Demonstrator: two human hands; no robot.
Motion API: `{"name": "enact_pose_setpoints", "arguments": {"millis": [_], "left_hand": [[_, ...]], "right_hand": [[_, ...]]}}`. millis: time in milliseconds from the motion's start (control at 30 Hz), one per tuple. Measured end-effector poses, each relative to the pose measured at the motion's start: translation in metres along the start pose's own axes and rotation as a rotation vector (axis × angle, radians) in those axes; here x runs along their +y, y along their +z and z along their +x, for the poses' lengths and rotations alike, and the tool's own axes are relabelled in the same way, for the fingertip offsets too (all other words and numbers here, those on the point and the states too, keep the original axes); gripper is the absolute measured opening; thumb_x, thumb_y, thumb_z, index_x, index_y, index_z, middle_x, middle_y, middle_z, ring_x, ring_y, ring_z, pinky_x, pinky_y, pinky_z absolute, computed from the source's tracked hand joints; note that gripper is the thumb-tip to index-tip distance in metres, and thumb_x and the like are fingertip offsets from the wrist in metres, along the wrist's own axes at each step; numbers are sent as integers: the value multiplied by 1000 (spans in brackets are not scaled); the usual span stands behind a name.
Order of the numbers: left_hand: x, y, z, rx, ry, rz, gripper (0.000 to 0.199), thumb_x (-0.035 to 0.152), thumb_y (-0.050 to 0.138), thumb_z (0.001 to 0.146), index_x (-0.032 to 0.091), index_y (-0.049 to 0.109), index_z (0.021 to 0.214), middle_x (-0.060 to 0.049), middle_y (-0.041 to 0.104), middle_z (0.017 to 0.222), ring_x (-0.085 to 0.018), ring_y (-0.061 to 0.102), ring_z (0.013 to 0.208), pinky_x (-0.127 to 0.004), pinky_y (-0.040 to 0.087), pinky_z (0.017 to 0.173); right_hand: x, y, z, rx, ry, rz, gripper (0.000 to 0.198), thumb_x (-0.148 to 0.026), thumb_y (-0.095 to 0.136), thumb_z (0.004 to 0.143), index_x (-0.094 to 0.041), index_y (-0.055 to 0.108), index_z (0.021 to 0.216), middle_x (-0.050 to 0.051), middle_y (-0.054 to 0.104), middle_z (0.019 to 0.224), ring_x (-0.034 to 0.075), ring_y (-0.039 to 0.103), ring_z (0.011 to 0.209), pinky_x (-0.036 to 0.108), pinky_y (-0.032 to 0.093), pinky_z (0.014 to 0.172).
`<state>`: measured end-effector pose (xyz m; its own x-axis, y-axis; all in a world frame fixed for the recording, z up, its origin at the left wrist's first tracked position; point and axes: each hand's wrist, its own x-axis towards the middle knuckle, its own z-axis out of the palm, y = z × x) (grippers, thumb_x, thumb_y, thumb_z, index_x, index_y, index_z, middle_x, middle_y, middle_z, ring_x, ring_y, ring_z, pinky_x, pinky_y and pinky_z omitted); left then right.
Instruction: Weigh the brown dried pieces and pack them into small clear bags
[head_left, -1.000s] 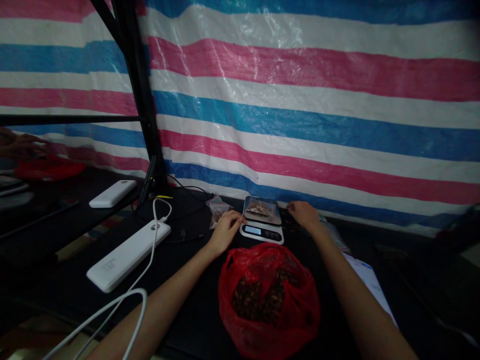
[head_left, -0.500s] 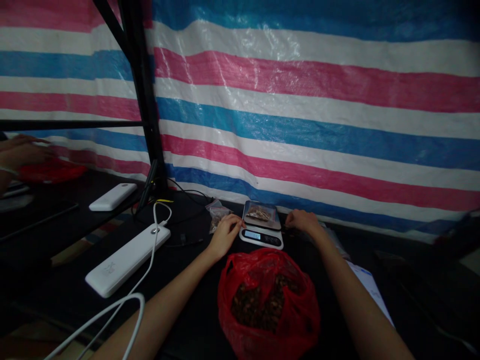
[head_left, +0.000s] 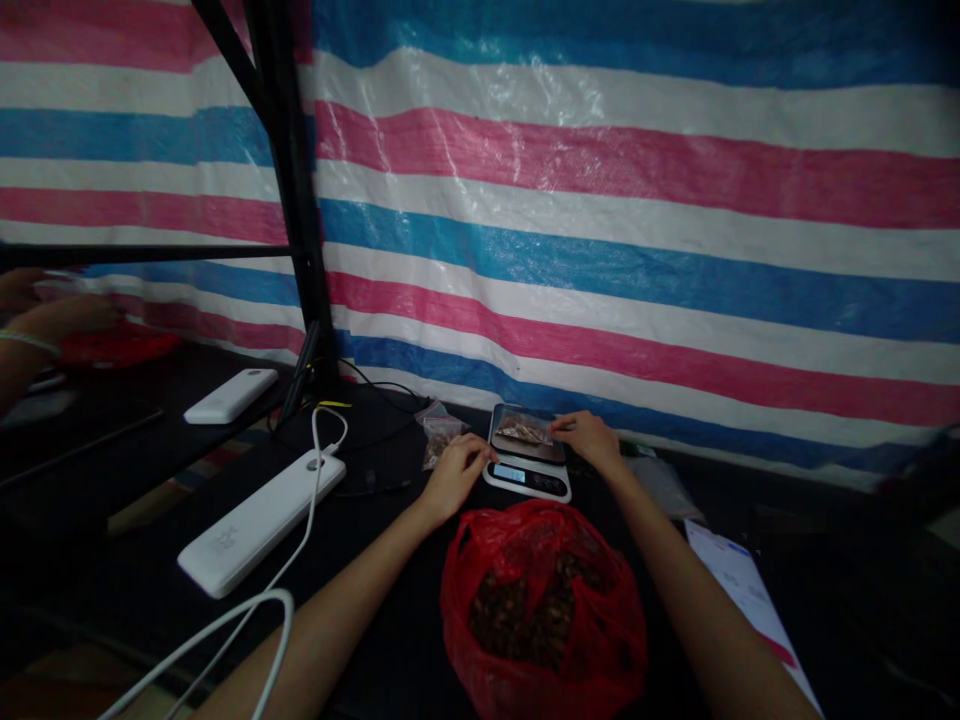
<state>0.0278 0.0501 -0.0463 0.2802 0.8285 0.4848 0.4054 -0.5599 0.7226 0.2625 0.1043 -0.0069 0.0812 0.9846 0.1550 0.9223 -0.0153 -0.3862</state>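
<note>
I see brown bits (head_left: 517,618) in open red bag (head_left: 559,685), more in clear baggie (head_left: 523,430) on scale (head_left: 526,481). My R hand (head_left: 591,438) at baggie edge, L hand (head_left: 454,473) by scale, can't tell either's grip tbh.

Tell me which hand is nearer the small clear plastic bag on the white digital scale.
Right. The right hand is at the right edge of the bag; the left hand is farther off, by the left side of the scale.
</note>
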Motion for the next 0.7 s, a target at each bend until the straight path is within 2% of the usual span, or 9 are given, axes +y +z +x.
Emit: {"name": "enact_pose_setpoints", "arguments": {"millis": [100,200,333,500,700], "left_hand": [[2,-1,0,-3,6,-2,30,29,37,85,17,64,78,-3,60,84,-17,53,86,-29,36,84],[4,0,-1,-5,13,-9,30,28,37,86,17,64,78,-3,61,83,-16,53,85,-28,36,83],[6,2,-3,-28,34,-10,29,25,38,85,17,63,76,-3,61,82,-16,53,84,-28,36,82],[6,2,-4,-34,30,4,29,26,37,85,17,63,75,-3,61,83,-17,53,86,-28,36,82],[2,1,-1,-29,31,12,30,27,37,86,17,63,77,-3,60,82,-16,53,84,-28,36,82]], "right_hand": [[0,4,-1,13,-44,78,23,-31,60,66,-26,69,87,1,69,82,19,62,79,24,43,63],[1,6,-3,8,-215,145,28,-29,59,68,-21,66,94,3,69,81,17,62,74,24,44,63],[-2,12,-8,50,-393,51,31,-28,58,70,-25,63,101,2,67,91,18,60,78,26,43,69],[-12,20,-16,86,-455,-100,28,-36,41,83,-27,64,97,2,67,97,19,58,90,29,41,76],[-25,20,-21,137,-497,-222,28,-42,44,81,-27,64,92,2,65,96,18,58,86,30,38,76]]}}
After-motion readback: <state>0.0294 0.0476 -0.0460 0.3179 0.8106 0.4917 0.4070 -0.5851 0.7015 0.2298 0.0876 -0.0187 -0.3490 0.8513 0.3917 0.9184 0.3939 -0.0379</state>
